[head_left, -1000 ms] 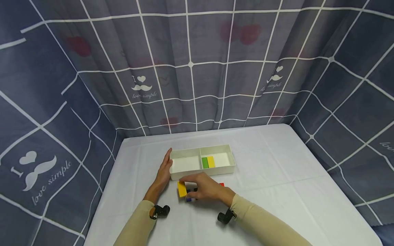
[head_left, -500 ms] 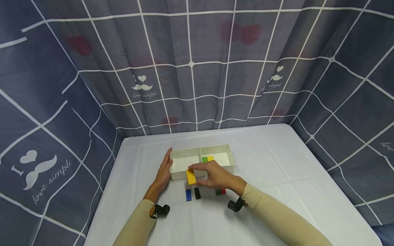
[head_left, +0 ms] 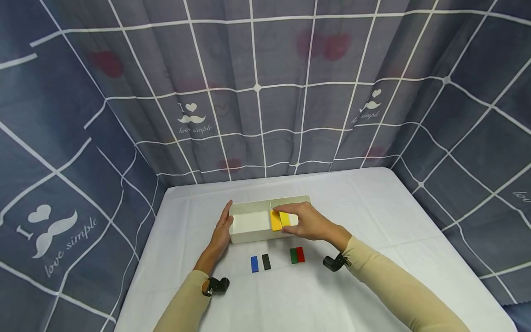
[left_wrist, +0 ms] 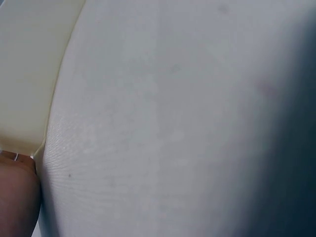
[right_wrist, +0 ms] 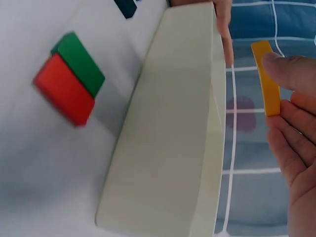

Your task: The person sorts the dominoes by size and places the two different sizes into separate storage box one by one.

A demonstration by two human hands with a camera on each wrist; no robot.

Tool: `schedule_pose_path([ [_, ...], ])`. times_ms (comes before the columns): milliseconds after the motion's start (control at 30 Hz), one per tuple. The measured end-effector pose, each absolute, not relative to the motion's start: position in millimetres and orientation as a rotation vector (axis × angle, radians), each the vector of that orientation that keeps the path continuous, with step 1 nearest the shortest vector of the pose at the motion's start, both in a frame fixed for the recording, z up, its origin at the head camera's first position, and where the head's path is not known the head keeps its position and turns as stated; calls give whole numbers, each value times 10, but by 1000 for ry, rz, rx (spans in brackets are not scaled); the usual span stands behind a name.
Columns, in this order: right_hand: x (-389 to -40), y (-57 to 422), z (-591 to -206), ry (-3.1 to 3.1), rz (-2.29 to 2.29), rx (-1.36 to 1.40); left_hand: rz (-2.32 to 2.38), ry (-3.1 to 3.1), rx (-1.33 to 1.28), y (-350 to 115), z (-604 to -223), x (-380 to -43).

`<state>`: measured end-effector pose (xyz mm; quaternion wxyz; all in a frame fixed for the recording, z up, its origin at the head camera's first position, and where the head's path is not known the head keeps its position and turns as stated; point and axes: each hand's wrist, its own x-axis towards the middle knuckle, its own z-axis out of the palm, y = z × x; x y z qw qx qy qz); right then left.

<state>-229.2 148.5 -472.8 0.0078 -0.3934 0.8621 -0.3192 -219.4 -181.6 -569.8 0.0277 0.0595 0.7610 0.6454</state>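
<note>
Dark gridded curtain (head_left: 282, 108), white tablecloth (head_left: 373, 230)

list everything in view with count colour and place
Divided box: 1, off-white, on tablecloth
Held block: 1, yellow, in right hand
Second block: 1, yellow, box's right compartment
Blocks: 4, blue block, black block, green block, red block, before box
Tablecloth: 1, white, under box
Checked curtain: count unclear, grey-blue, around tablecloth
Sleeves: 2, beige, foreground
Wrist cameras: 2, black, at sleeve ends
Left hand: 1, at box's left end
Right hand: 1, at right compartment

My head view looks down toward the far edge of the surface (head_left: 373, 221); close wrist views share the box (right_wrist: 168, 108).
</note>
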Motion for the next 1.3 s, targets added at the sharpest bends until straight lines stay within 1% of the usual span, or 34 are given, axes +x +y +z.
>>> schedule_pose_path([
  [333, -2486, 1806, -4794, 2778, -1011, -1123, 1993, 2348, 161, -1805, -5691, -2184],
  [567, -2598, 1920, -4883, 2772, -985, -1065, 1980, 2346, 153, -1806, -5701, -2182],
  [933, -2764, 1942, -4959, 2749, -868, -1031, 1988, 2351, 135, -1804, -5679, -2180],
  [1300, -2897, 1884, -5043, 2731, -706, -1062, 1994, 2343, 150, -1810, -5701, -2187],
])
